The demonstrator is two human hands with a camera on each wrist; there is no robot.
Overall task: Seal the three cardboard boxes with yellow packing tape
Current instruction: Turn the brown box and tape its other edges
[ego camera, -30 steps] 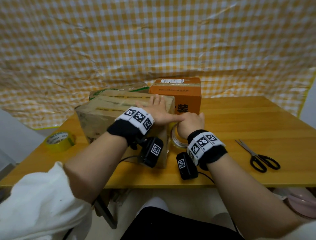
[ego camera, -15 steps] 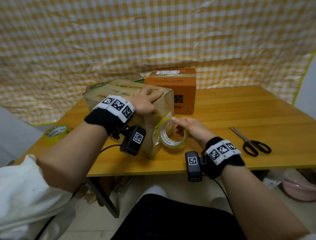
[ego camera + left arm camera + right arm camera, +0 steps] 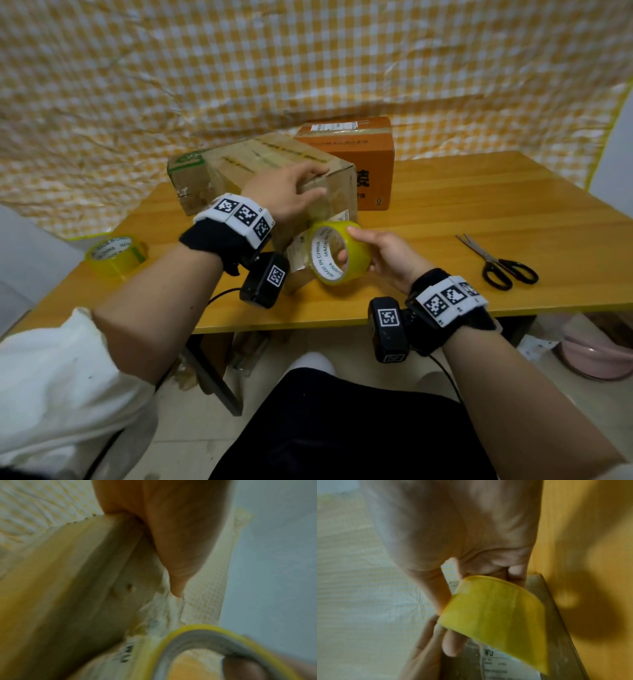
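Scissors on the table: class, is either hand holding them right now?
No. The scissors lie untouched on the table, while the right hand holds the tape roll.

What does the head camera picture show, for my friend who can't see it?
A person's right hand holds a roll of yellow tape beside a brown cardboard box that the left hand rests on. Behind it stands an orange box; scissors and a second tape roll lie on the wooden table.

The tape roll (image 3: 339, 251) is glossy translucent yellow plastic on a white paper core. The brown box (image 3: 263, 171) is matt, scuffed cardboard under shiny tape strips. The worktop (image 3: 479, 212) is smooth varnished wood.
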